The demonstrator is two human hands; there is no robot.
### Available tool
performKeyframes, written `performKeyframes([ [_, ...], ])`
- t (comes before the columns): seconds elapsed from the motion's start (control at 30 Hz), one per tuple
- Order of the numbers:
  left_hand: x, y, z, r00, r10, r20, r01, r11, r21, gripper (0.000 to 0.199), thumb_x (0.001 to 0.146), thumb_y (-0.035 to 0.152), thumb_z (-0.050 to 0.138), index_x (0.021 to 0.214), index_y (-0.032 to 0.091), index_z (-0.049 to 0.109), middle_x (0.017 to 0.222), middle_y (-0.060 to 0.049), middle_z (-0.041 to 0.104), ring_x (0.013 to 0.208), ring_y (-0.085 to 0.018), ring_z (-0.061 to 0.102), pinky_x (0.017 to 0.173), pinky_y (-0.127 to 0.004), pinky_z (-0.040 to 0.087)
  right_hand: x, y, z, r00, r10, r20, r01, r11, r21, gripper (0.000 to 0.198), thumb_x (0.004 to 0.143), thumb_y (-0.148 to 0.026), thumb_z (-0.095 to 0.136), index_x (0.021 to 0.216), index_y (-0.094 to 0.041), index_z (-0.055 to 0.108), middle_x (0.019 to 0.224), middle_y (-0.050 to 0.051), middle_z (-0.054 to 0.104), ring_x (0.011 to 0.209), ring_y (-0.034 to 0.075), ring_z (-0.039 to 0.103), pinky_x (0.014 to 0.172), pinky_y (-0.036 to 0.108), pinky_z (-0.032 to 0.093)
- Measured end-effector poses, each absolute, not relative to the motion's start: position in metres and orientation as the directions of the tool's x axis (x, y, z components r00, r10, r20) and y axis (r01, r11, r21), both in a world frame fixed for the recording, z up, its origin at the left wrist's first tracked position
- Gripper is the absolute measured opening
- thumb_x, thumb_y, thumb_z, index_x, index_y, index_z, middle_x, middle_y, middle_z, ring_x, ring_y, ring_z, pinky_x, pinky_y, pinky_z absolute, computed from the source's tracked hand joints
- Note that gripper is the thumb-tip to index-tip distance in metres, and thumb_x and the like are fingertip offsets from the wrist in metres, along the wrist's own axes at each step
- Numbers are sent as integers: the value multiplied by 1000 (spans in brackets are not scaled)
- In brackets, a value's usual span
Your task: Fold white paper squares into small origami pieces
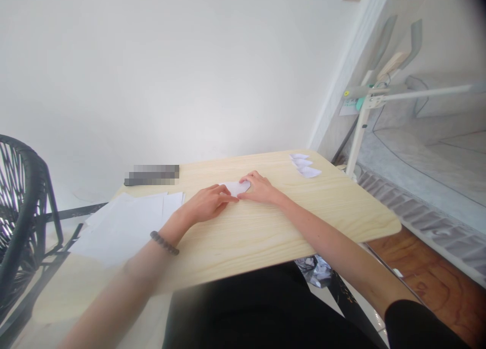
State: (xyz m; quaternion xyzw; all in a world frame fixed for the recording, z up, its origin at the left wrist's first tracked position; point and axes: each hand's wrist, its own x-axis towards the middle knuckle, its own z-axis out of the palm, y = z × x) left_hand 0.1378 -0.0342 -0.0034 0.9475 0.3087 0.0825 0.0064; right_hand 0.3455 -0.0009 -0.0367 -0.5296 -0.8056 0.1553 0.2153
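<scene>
A small piece of folded white paper (pixel 234 188) lies on the table between my hands. My left hand (pixel 210 202), with a dark beaded bracelet at the wrist, grips its left side, fingers bent over the edge. From the right, my right hand (pixel 260 188) pinches the other end, thumb at the near edge and fingers at the far edge. Several small pointed folded papers (pixel 305 166) sit in an overlapping row at the table's far right corner.
White paper sheets (pixel 132 222) are spread over the left of the light wooden table (pixel 243 248). A blurred dark object (pixel 152 175) lies at the back left. A black woven chair (pixel 26 212) stands left, an exercise machine's white frame (pixel 362 131) right. Crumpled silvery material (pixel 317 272) shows below.
</scene>
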Motion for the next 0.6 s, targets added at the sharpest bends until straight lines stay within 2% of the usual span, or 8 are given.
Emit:
performKeyframes([
  [0.1, 139, -35, -3, 791, 591, 159, 590, -805, 57, 33, 84, 21, 33, 108, 31, 54, 97, -4, 53, 81, -15, 51, 71, -28, 41, 346, 0, -38, -346, 918, 192, 773, 396, -497, 44, 61, -46, 62, 101, -27, 54, 102, 3, 44, 95, 18, 48, 88, 35, 32],
  [0.23, 140, -35, -3, 790, 591, 161, 591, -805, 55, 32, 84, 21, 33, 107, 30, 55, 95, -4, 53, 80, -15, 51, 71, -28, 41, 350, 4, -39, -349, 911, 221, 708, 411, -575, 31, 71, -24, 53, 102, -24, 54, 102, 3, 44, 84, 13, 49, 83, 30, 37],
  [0.43, 139, -34, -3, 788, 595, 157, 593, -802, 67, 32, 84, 22, 34, 107, 30, 55, 95, -5, 52, 81, -16, 51, 71, -28, 41, 356, 8, -36, -383, 893, 236, 616, 437, -656, 41, 69, -4, 43, 106, -20, 53, 105, 4, 44, 67, 7, 46, 75, 24, 40],
  [0.6, 137, -33, -6, 789, 589, 175, 579, -808, 111, 32, 83, 20, 35, 106, 30, 56, 96, -5, 52, 83, -15, 51, 74, -28, 41, 357, 11, -38, -372, 901, 221, 623, 419, -660, 41, 69, -3, 43, 105, -19, 53, 106, 5, 43, 63, 5, 46, 73, 23, 40],
])
